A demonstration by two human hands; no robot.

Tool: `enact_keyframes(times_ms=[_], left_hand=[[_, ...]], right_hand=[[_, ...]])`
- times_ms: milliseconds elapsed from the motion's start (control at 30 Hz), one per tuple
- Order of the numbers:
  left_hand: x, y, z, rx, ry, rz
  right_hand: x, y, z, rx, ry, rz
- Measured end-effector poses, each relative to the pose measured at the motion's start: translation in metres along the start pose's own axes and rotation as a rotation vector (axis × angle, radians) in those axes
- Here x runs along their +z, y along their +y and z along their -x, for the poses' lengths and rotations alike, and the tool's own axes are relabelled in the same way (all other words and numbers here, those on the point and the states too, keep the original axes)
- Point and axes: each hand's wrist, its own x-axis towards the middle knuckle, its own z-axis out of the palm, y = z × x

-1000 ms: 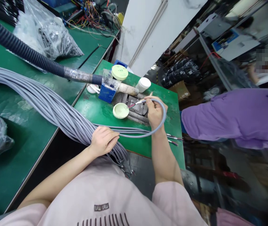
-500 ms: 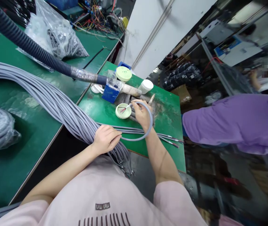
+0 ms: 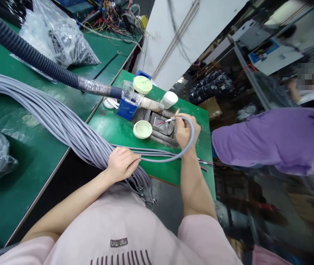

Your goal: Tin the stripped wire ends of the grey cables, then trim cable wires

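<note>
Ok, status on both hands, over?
Left hand clasping grey cable bundle. Right hand holding grey cable, stripped wires above metal plate. Pale green lid beside plate.

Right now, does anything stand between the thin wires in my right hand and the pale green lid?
Nothing visible blocks it. The stripped wires of the grey cable in your right hand point over a metal plate; the lid sits just left.

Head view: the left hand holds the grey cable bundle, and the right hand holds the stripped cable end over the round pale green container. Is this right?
No: the stripped cable end in the right hand is over the metal block, not the round pale green container, as the head view shows.
</note>
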Motion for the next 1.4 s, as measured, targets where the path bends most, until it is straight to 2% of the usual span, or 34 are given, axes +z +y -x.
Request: enact_keyframes(times_ms=[300,700,767,833,967,1067,1133,1200,1300,1400], left_hand=[[0.0,0.001,-0.001,-0.003,0.0,0.003],[0.0,0.001,-0.002,-0.002,-0.006,0.004],[0.0,0.001,-0.002,-0.003,-0.006,0.002],[0.001,0.0,-0.001,-0.007,0.0,-0.006],[0.001,0.0,-0.001,-0.006,0.008,-0.009],[-0.002,0.003,-0.004,-0.052,0.0,0.061],[-0.005,0.009,-0.009,-0.166,-0.003,0.21],[-0.008,0.018,-0.013,-0.339,-0.012,0.438],[-0.012,0.031,-0.019,-0.618,-0.06,0.77],[-0.016,0.041,-0.02,-0.809,-0.097,0.929]], right_hand=[[0.015,0.047,-0.007,0.05,-0.012,0.081],[0.033,0.067,-0.007,0.073,-0.067,0.093],[0.026,0.059,-0.006,0.065,-0.04,0.069],[0.013,0.039,-0.002,0.032,-0.006,0.025],[-0.023,-0.027,0.021,-0.071,0.012,-0.097],[-0.041,-0.068,0.046,-0.269,-0.057,-0.197],[-0.047,-0.082,0.063,-0.439,-0.12,-0.209],[-0.048,-0.088,0.078,-0.562,-0.172,-0.171],[-0.046,-0.093,0.096,-0.671,-0.221,-0.14],[-0.045,-0.098,0.11,-0.717,-0.227,-0.146]])
